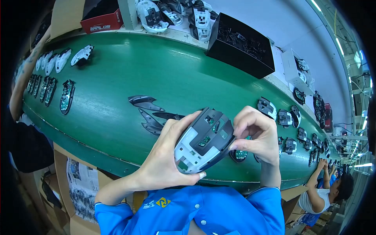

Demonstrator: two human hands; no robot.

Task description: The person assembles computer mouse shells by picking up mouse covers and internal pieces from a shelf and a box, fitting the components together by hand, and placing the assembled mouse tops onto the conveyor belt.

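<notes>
My left hand (164,154) wraps round a partly assembled computer mouse (206,137) with black, grey and white shell parts. Green circuit board shows through openings in its top. At its dark right edge, the thumb and forefinger of my right hand (256,135) are pinched together; whether they hold a separate small piece there is hidden. Just beyond my left hand lie several glossy black curved side pieces (147,102) on the green work surface (113,74). A circuit board in a black base (239,156) lies partly hidden below my right hand.
White shells (82,55) and circuit-board bases (67,96) lie in rows at left. More mouse parts (286,117) line the right side. A black box of small dark parts (243,45) and a red box (102,21) stand along the back. Other people work at both ends.
</notes>
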